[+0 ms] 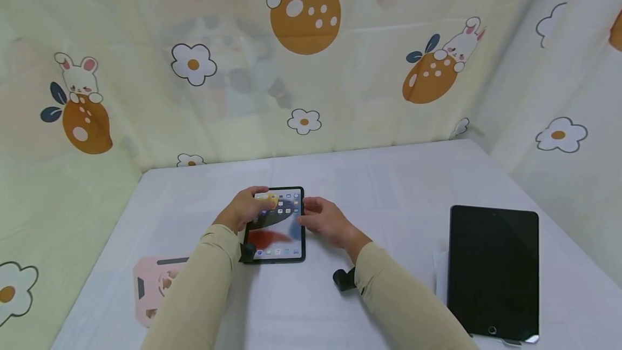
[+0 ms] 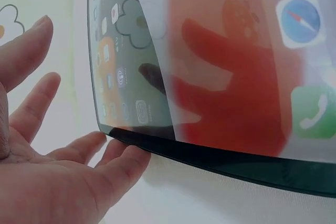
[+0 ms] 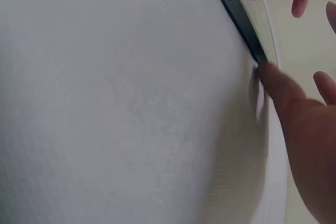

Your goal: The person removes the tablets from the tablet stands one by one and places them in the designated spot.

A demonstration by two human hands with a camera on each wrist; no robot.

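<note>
A small tablet [image 1: 276, 228] with its screen lit, showing app icons and a red and dark wallpaper, is at the middle of the table. At its upper left is my left hand [image 1: 243, 210], thumb over the screen in the head view. The left wrist view shows several of that hand's fingertips touching the rim of the tablet [image 2: 226, 77]. From the right side, my right hand [image 1: 328, 223] touches the opposite edge. Up close in the right wrist view, one digit of the right hand [image 3: 304, 124] meets the dark tablet edge [image 3: 242, 22], other fingers spread apart.
A larger tablet with a dark screen [image 1: 493, 269] lies at the right, over something white [image 1: 441, 274]. On the left, a pink case with cutouts [image 1: 150, 285] is partly covered by my left sleeve [image 1: 204, 290]. Patterned curtains [image 1: 359, 96] stand behind the white table [image 1: 389, 188].
</note>
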